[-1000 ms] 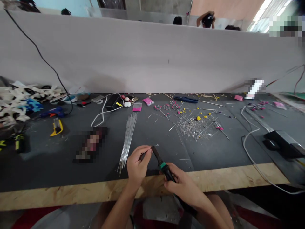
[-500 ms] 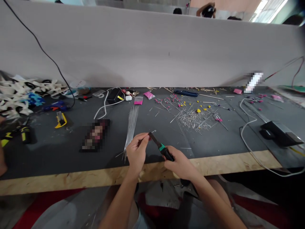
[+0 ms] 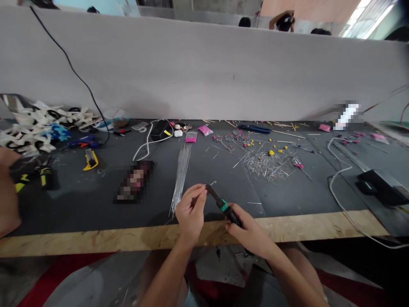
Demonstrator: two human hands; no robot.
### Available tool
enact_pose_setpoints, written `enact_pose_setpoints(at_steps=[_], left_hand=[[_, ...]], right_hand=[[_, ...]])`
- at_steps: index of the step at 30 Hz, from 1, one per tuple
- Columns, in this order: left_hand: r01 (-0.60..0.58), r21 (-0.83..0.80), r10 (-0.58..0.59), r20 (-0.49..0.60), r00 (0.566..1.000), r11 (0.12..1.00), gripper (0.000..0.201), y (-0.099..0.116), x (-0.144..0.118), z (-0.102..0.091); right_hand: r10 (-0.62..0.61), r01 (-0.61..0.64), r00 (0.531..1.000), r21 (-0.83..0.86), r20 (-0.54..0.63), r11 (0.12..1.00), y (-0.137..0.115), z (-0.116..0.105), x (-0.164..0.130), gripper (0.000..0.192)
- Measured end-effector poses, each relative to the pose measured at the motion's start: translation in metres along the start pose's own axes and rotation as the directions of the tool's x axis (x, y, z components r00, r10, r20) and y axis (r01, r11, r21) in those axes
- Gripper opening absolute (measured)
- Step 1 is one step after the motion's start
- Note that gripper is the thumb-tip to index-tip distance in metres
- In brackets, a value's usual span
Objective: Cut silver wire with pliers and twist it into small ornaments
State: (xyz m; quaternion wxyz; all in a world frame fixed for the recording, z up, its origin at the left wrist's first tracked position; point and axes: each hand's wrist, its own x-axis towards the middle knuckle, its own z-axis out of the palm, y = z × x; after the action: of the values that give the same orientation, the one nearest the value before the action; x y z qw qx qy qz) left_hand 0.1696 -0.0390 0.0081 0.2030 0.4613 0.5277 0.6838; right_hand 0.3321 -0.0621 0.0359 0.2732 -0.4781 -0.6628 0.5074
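My left hand is closed in a pinch near the table's front edge, on a thin metal wire whose crooked end sticks out past the fingertips. My right hand wraps around the black and green handle of long-nose pliers. Their dark metal nose slants up to the left and meets the wire at my left fingertips; exactly how the jaws grip it is too small to tell. Just beyond my left hand lies a bundle of straight wires.
Cut wire pieces lie heaped at right with yellow bits. Wire shapes, pink packets and blue-handled pliers lie behind. A yellow cutter and a glue gun are left, near another person's arm. A white cable crosses the right.
The view has shifted, so the table and both hands appear slightly farther right and lower. More of the other person's arm shows at left. Both hands keep their holds.
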Motion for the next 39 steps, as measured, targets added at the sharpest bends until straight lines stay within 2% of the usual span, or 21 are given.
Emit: enact_pose_setpoints(at_steps=[6,15,20,25,29,32,39], left_hand=[[-0.190,-0.039,0.191,0.026,0.981,0.981,0.013,0.005,-0.009,-0.003],[-0.298,0.013,0.295,0.119,0.948,0.954,0.021,0.015,-0.015,-0.012],[-0.320,0.015,0.316,0.104,0.943,0.947,0.019,0.015,-0.017,-0.011],[-0.352,0.006,0.349,0.113,0.930,0.936,0.027,0.016,-0.017,-0.010],[-0.387,0.052,0.378,0.130,0.917,0.921,0.027,0.018,-0.017,-0.010],[-0.392,0.062,0.380,0.141,0.914,0.918,0.028,0.017,-0.017,-0.011],[-0.382,0.066,0.374,0.115,0.920,0.922,0.028,0.013,-0.017,-0.010]], right_hand=[[-0.055,0.054,0.998,0.025,0.037,0.998,-0.003,-0.002,-0.006,0.042],[-0.066,0.060,0.994,0.081,0.084,0.995,-0.002,-0.002,-0.012,0.049],[-0.043,0.039,0.996,0.055,0.078,0.998,-0.001,-0.003,-0.014,0.046],[-0.039,0.036,0.995,0.033,0.093,0.999,-0.002,-0.003,-0.013,0.039],[-0.065,0.064,0.998,-0.080,-0.005,0.995,0.000,0.000,-0.013,0.024],[-0.047,0.037,0.997,-0.149,-0.064,0.988,0.003,0.004,-0.014,0.020],[-0.077,0.064,0.993,-0.134,-0.093,0.989,0.008,0.008,-0.015,0.021]])
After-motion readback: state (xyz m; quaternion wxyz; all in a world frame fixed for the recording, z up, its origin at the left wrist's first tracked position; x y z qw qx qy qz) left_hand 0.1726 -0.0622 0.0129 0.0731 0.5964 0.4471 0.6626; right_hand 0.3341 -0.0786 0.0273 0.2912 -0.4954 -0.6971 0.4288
